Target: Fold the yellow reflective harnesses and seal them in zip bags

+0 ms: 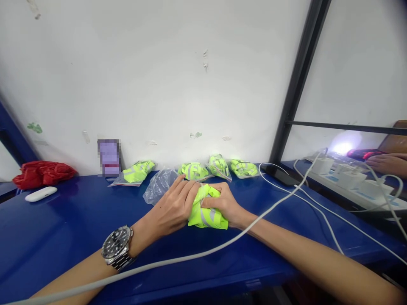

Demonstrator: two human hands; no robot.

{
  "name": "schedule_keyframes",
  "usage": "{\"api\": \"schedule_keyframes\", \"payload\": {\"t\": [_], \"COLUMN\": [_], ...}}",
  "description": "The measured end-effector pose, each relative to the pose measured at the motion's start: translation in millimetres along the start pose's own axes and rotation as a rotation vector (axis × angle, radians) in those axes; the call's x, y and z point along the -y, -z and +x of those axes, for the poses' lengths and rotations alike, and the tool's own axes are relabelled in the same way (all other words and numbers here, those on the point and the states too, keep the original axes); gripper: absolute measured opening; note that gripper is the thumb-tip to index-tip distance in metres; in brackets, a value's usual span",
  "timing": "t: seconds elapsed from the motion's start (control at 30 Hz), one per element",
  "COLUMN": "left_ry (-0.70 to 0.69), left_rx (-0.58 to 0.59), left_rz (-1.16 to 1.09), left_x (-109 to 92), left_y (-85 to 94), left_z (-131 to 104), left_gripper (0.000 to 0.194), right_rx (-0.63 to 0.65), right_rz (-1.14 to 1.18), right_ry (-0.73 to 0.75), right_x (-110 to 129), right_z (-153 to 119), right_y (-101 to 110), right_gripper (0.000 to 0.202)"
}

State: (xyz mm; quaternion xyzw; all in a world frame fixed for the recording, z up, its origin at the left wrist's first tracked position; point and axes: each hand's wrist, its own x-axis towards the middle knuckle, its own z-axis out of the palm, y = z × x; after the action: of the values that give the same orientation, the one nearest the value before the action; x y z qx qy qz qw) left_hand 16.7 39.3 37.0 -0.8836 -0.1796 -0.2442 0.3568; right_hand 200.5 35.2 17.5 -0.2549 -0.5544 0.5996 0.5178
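Observation:
A bundled neon yellow-green reflective vest [208, 218] with grey strips is held between both hands above the blue table. My right hand [224, 203] grips it from the right, thumb pressed across its front. On the other side, my left hand [176, 201] is wrapped against the bundle, its fingertips partly hidden behind it. Just beyond my left hand lies a crumpled clear plastic bag [159, 185]. Along the wall sit several clear bags with similar neon vests, among them a bagged vest [138, 171] at left and another bagged vest [243, 168] at right.
A white cable [203, 254] crosses in front of my forearms. A phone [110, 156] leans on the wall; a red bag [44, 173] and white case [41, 194] lie left. At right are a dark phone [280, 175], plugged chargers [349, 176] and another person's hand [388, 163].

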Motion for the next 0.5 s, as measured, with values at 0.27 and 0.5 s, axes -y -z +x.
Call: {"api": "schedule_keyframes", "payload": {"t": [0.27, 0.5], "left_ry": [0.048, 0.110], "left_rx": [-0.058, -0.014], "left_rz": [-0.021, -0.016], "left_x": [-15, -12], "left_y": [-4.6, -6.3], "left_z": [10, 9], "left_gripper": [0.049, 0.057], "right_rx": [-0.326, -0.013], "right_rz": [-0.328, -0.399], "right_ry": [0.258, 0.225], "right_x": [-2, 14], "right_z": [-2, 2], "right_y": [-15, 0], "right_gripper": [0.028, 0.015]}}
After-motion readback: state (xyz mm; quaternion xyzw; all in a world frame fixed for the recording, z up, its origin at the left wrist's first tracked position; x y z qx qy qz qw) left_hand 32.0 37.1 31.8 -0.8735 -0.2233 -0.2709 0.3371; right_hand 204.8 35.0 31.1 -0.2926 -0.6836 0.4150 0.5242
